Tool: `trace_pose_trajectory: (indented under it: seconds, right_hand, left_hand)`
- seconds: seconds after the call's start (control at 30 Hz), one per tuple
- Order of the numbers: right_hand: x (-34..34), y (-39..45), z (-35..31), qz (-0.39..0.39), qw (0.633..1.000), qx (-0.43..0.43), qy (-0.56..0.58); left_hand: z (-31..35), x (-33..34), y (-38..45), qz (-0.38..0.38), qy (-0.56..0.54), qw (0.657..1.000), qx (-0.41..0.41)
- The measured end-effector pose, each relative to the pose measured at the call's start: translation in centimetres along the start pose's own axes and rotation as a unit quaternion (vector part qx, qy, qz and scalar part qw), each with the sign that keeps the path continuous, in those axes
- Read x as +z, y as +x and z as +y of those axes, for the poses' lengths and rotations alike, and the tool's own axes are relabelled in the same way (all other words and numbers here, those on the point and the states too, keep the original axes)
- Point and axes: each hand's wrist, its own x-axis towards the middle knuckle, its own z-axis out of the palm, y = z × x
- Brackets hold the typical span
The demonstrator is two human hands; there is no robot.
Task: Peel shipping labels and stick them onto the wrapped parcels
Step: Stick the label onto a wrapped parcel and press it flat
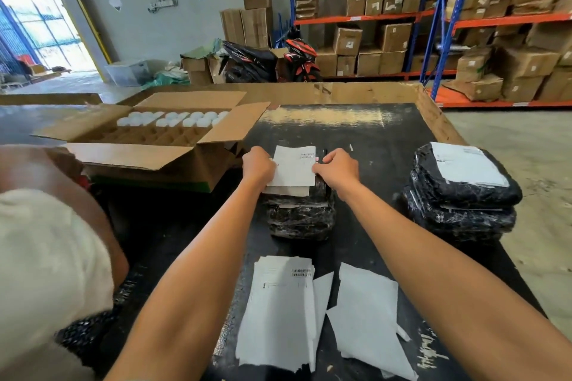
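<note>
A white shipping label (295, 168) hangs over a black wrapped parcel (301, 215) in the middle of the black table (371, 139). My left hand (257, 165) pinches the label's left edge. My right hand (337, 168) pinches its right edge with curled fingers. Another sheet lies under the label on the parcel's top. Near me lies a stack of printed labels (280, 306), with blank backing sheets (368, 315) to its right. At the right edge stands a pile of black parcels (461, 198), the top one bearing a label (467, 164).
An open cardboard box (148, 136) holding white round items sits at the left of the table. Another person's arm and pale shirt (52, 257) fill the near left. Behind the table are motorbikes (272, 59) and shelving with cartons (464, 9).
</note>
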Motion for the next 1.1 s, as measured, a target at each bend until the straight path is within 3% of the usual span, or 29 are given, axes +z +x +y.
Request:
trace_pose_trajectory:
  seconds: [0.2, 0.3, 0.37, 0.43, 0.5, 0.7, 0.87, 1.1]
  right_hand:
    - [-0.1, -0.4, -0.4, 0.002, 0.994, -0.018, -0.111]
    - [0.0, 0.3, -0.1, 0.003, 0.99, -0.105, -0.096]
    - [0.3, 1.0, -0.2, -0.044, 0.978, -0.156, -0.13]
    - [0.8, 1.7, -0.3, -0.097, 0.967, -0.144, -0.184]
    - [1.1, 2.3, -0.3, -0.132, 0.959, -0.118, -0.219]
    - [1.1, 3.8, -0.5, -0.156, 0.964, -0.022, -0.213]
    - [1.6, 2.7, -0.4, -0.155, 0.976, 0.002, -0.15]
    - [1.6, -1.0, 2.7, -0.142, 0.988, -0.028, -0.049]
  left_hand:
    - [0.3, -0.1, 0.3, -0.028, 0.138, 0.99, 0.014]
    - [0.4, 0.1, 0.1, -0.034, 0.17, 0.983, 0.065]
    - [0.4, 0.6, 0.0, -0.055, 0.195, 0.972, 0.123]
    - [0.2, 1.4, 0.4, -0.105, 0.204, 0.966, 0.119]
    - [0.1, 2.0, 0.9, -0.139, 0.197, 0.966, 0.095]
    - [-0.5, 2.0, 2.2, -0.141, 0.176, 0.974, 0.038]
    - [-1.6, 1.5, 2.0, -0.17, 0.059, 0.983, 0.033]
    - [-2.6, 1.7, 0.4, -0.098, -0.05, 0.994, 0.007]
